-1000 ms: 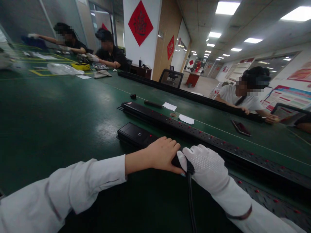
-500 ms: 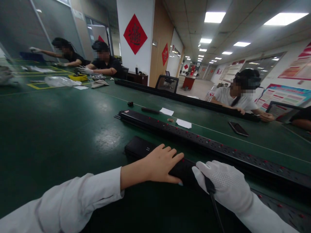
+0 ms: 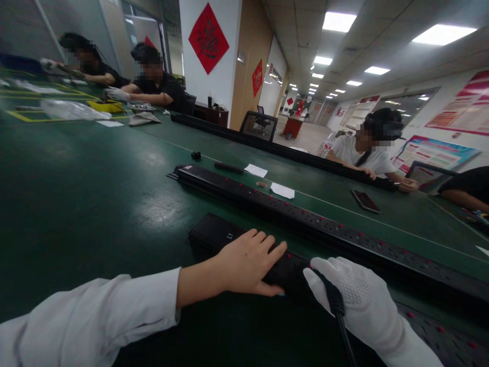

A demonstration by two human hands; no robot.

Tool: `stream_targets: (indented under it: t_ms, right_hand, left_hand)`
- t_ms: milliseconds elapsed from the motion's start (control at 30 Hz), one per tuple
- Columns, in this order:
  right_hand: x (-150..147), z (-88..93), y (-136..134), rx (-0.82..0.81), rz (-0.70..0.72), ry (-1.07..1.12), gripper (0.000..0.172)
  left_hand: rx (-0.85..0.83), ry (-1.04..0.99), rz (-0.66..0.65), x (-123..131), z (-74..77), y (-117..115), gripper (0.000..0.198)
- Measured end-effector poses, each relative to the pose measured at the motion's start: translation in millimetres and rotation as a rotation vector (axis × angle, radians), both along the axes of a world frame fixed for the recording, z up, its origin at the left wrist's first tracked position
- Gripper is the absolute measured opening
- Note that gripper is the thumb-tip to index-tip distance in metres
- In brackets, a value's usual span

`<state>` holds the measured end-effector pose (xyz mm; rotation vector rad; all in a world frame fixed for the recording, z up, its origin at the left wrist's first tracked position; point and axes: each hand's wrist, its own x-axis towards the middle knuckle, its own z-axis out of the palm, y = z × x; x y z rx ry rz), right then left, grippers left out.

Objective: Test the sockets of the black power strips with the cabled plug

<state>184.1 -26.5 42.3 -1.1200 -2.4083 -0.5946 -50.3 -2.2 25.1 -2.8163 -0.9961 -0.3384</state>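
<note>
Sleeve of white cloth is stretched in from the lower left, and the bare left hand is laid palm down across the near power strip, its fingers slightly parted over the top and its thumb extended along the near side. Whether the strip is squeezed or merely pressed by that hand cannot be told. The right hand, gloved in white, is angled in from the lower right with fingers bent, and a black cable is held at its thicker collar between thumb and fingers, its length led down to the bottom edge. The near strip is set on the green table, beneath both hands; its long axis is slanted from left of centre to the lower right, the end marked L1 being pointed left and away. Beyond it, roughly parallel, another power strip is placed
</note>
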Motion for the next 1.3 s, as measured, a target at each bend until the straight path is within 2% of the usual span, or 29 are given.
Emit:
stream_targets:
  t_ms: [267, 467, 633, 1000, 1300]
  right_hand:
    - [1.0, 0.1, 0.2, 0.007, 0.008, 0.006, 0.023]
    - [2.6, -0.2, 1.2, 0.075, 0.022, -0.007, 0.022]
    - [1.8, 1.1, 0.4, 0.039, 0.017, -0.011, 0.022]
    - [3.2, -0.3, 0.1, 0.13, 0.026, -0.035, 0.023]
    - [1.8, -1.1, 0.5, 0.056, 0.005, -0.009, 0.023]
  left_hand:
    - [0.028, -0.007, -0.005, 0.4, -1.7, 0.0, 0.075]
    - [0.034, -0.003, -0.015, -0.4, -0.5, 0.4, 0.075]
    - [0.04, -0.016, -0.013, -0.5, -2.0, 0.7, 0.074]
    - [0.062, -0.015, -0.015, 0.3, -2.6, 0.8, 0.075]
    - [0.073, -0.018, -0.014, 0.2, -3.5, 0.9, 0.075]
